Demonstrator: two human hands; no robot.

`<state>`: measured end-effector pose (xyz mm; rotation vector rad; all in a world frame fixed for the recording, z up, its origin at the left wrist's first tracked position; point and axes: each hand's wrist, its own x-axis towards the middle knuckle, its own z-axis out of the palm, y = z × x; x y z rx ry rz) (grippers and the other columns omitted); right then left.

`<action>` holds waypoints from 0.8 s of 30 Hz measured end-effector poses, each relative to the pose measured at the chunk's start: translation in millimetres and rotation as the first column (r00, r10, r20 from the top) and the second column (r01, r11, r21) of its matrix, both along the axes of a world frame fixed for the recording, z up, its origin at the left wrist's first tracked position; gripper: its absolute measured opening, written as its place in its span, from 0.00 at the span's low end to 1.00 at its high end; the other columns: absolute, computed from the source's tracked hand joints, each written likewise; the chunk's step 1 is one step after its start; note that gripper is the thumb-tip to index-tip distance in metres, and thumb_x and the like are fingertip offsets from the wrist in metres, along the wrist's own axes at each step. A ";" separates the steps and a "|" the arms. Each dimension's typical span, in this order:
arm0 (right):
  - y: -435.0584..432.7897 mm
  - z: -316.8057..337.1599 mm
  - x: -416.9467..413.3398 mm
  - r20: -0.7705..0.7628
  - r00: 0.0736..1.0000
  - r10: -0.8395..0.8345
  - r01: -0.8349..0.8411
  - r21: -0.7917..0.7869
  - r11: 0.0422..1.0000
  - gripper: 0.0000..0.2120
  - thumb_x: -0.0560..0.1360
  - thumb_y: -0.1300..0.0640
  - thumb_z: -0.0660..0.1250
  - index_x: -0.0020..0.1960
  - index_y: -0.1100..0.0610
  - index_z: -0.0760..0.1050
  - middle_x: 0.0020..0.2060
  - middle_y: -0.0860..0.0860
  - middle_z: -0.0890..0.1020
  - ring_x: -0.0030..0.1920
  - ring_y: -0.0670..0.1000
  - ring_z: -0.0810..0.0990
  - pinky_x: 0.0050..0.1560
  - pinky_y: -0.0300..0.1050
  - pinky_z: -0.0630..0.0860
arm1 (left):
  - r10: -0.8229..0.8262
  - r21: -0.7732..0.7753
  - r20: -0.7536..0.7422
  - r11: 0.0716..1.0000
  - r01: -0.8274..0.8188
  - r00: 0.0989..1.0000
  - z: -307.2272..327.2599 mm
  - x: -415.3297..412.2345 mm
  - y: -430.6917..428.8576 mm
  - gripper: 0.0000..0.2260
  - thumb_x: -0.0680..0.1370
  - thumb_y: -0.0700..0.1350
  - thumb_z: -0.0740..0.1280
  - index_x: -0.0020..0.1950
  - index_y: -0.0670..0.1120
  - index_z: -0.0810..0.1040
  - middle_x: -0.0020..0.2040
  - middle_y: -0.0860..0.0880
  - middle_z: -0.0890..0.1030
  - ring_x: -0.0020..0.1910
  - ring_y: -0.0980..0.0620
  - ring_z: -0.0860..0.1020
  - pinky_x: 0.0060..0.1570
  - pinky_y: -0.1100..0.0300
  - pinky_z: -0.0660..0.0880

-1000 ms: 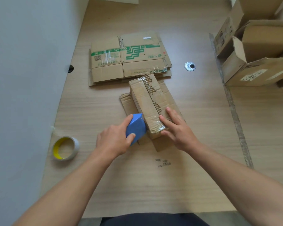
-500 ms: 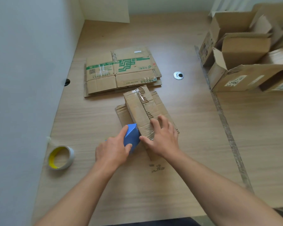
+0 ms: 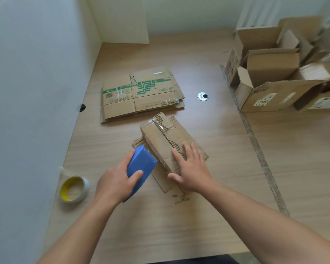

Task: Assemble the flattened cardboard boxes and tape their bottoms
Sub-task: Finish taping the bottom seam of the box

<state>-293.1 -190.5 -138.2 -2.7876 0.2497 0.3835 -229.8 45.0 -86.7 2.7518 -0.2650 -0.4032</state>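
Head view: small box mid-table, bottom up, seam taped. R hand flat on it, fingers straight; L hand grips blue tape cutter beside it. Prob. light, thin, crushable — hold by side walls, not flaps.

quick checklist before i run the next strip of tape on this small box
1. Left hand grips the blue tape dispenser: ok.
2. Right hand lies flat on the small box, holding it down: ok.
3. Bottom flaps folded shut: ok.
4. Clear tape covers the far end of the seam; the near end is hidden under the right hand: cannot tell.
5. Tape is cut free from the dispenser: cannot tell.
6. Flattened boxes lie beyond the small box, on the table: ok.
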 end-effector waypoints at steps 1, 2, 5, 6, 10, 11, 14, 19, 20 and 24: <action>-3.9 0.3 -3.1 -0.005 1.000 0.025 -0.025 -0.004 1.000 0.41 0.76 0.32 0.61 0.81 0.44 0.45 0.80 0.55 0.40 0.79 0.59 0.34 0.76 0.57 0.35 | -0.001 -0.008 0.014 1.000 0.001 1.000 2.7 1.0 -1.3 0.30 0.76 0.60 0.63 0.76 0.67 0.55 0.49 0.55 0.81 0.41 0.50 0.76 0.39 0.55 0.74; -7.9 0.8 -6.5 -0.009 0.999 0.051 -0.051 -0.008 0.999 0.41 0.76 0.33 0.62 0.81 0.44 0.46 0.80 0.55 0.40 0.79 0.59 0.35 0.76 0.57 0.36 | -0.002 -0.013 0.029 1.000 0.003 1.000 5.5 2.0 -2.5 0.30 0.76 0.60 0.63 0.76 0.67 0.55 0.50 0.54 0.81 0.42 0.49 0.76 0.40 0.55 0.75; -19.0 2.9 -16.2 -0.017 0.989 0.147 -0.148 -0.013 0.989 0.39 0.76 0.38 0.65 0.80 0.44 0.50 0.80 0.55 0.42 0.79 0.59 0.37 0.76 0.59 0.37 | -0.012 -0.019 0.080 1.000 0.014 0.997 15.1 4.7 -7.2 0.29 0.77 0.60 0.64 0.76 0.67 0.55 0.51 0.55 0.81 0.42 0.49 0.75 0.38 0.55 0.73; -22.9 3.6 -20.1 -0.022 0.984 0.179 -0.179 -0.018 0.984 0.39 0.75 0.40 0.66 0.80 0.45 0.52 0.80 0.55 0.43 0.79 0.59 0.38 0.76 0.59 0.36 | -0.023 -0.018 0.098 1.000 0.025 0.995 18.3 5.5 -9.7 0.29 0.77 0.60 0.64 0.76 0.67 0.55 0.52 0.55 0.81 0.42 0.49 0.75 0.38 0.55 0.72; -38.5 5.8 -36.9 -0.075 0.957 0.281 -0.287 -0.092 0.953 0.37 0.72 0.51 0.69 0.77 0.48 0.56 0.80 0.54 0.45 0.80 0.58 0.39 0.76 0.59 0.36 | -0.103 0.060 0.150 0.994 0.095 0.983 27.4 4.3 -23.3 0.30 0.78 0.60 0.63 0.76 0.67 0.52 0.54 0.52 0.81 0.44 0.48 0.75 0.38 0.55 0.71; -43.1 5.9 -41.7 -0.082 0.948 0.306 -0.314 -0.123 0.941 0.37 0.72 0.53 0.68 0.77 0.48 0.55 0.80 0.54 0.44 0.80 0.58 0.39 0.77 0.59 0.37 | -0.127 0.086 0.155 0.990 0.114 0.980 28.4 2.6 -27.2 0.30 0.79 0.60 0.62 0.77 0.67 0.51 0.54 0.52 0.81 0.45 0.48 0.76 0.39 0.55 0.72; -62.9 8.1 -56.6 -0.105 0.917 0.384 -0.397 -0.188 0.898 0.40 0.74 0.62 0.64 0.78 0.45 0.47 0.80 0.53 0.41 0.80 0.56 0.37 0.77 0.58 0.38 | -0.182 0.135 0.151 0.977 0.162 0.972 28.9 -3.6 -39.1 0.29 0.79 0.59 0.62 0.75 0.68 0.50 0.54 0.53 0.79 0.46 0.48 0.75 0.39 0.55 0.72; -85.6 14.4 -74.0 -0.123 0.868 0.481 -0.496 -0.249 0.832 0.48 0.74 0.59 0.66 0.77 0.37 0.37 0.79 0.51 0.40 0.79 0.55 0.39 0.77 0.56 0.45 | -0.225 0.179 0.120 0.963 0.202 0.967 19.4 -18.5 -54.5 0.28 0.80 0.59 0.62 0.75 0.66 0.51 0.55 0.52 0.79 0.52 0.46 0.78 0.40 0.55 0.72; -84.1 15.2 -74.1 -0.115 0.868 0.483 -0.496 -0.255 0.830 0.46 0.75 0.56 0.68 0.77 0.37 0.38 0.79 0.52 0.42 0.79 0.55 0.40 0.77 0.56 0.47 | -0.228 0.179 0.111 0.962 0.206 0.967 17.1 -22.2 -56.6 0.28 0.80 0.59 0.62 0.75 0.66 0.51 0.56 0.52 0.79 0.52 0.46 0.78 0.41 0.55 0.72; -73.7 20.8 -66.8 -0.054 0.844 0.533 -0.523 -0.299 0.798 0.38 0.76 0.60 0.65 0.78 0.39 0.50 0.77 0.56 0.54 0.78 0.57 0.48 0.74 0.59 0.53 | -0.219 0.168 0.114 0.965 0.199 0.969 11.1 -31.3 -59.1 0.29 0.79 0.58 0.62 0.76 0.66 0.52 0.55 0.52 0.80 0.51 0.47 0.78 0.40 0.55 0.73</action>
